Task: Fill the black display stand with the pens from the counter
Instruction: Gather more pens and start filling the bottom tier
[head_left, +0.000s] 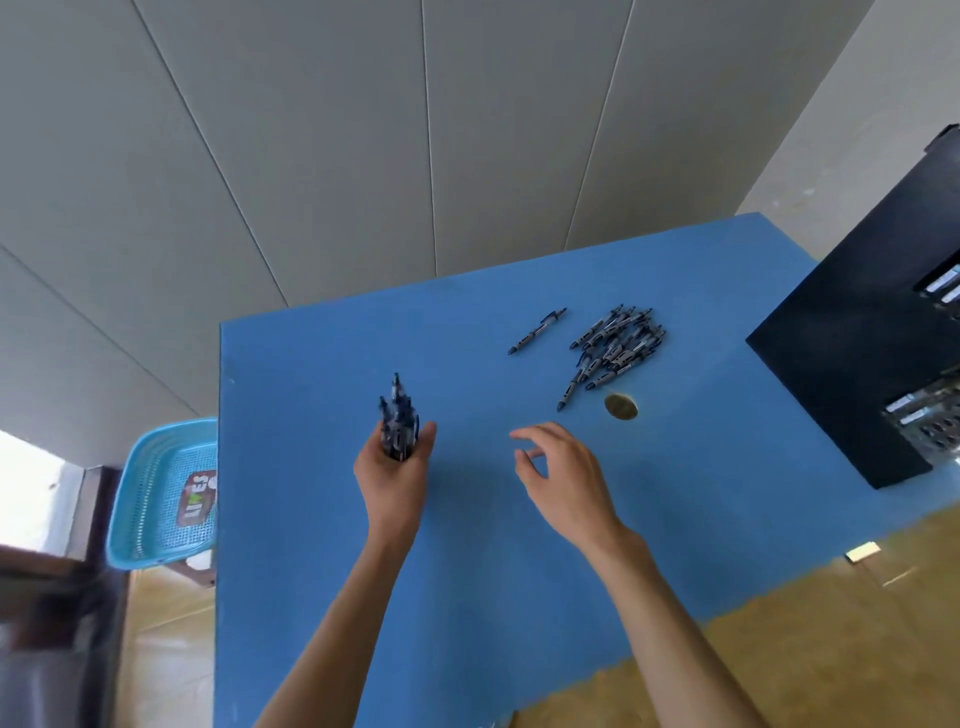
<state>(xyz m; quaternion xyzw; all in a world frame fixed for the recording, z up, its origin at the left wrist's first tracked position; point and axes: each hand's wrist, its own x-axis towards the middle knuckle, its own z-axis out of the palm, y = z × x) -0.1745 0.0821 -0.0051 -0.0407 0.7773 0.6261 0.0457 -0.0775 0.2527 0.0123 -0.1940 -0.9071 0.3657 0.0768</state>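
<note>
The left hand (393, 462) grips an upright bundle of slim dark-blue and grey plastic pens (398, 418), the right hand (558, 470) hovers loosely open, empty, near the heap of matching pens (615, 345) on the blue-topped counter (467, 571). Light, stiff and likely slick, they're best pinched mid-barrel; the black box-shaped display stand (857, 364) far right already shows some pens in its slots

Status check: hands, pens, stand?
Left hand grips a pen bundle. Right hand open, empty. Pen pile on counter; black display stand at right. Nothing in the way.
</note>
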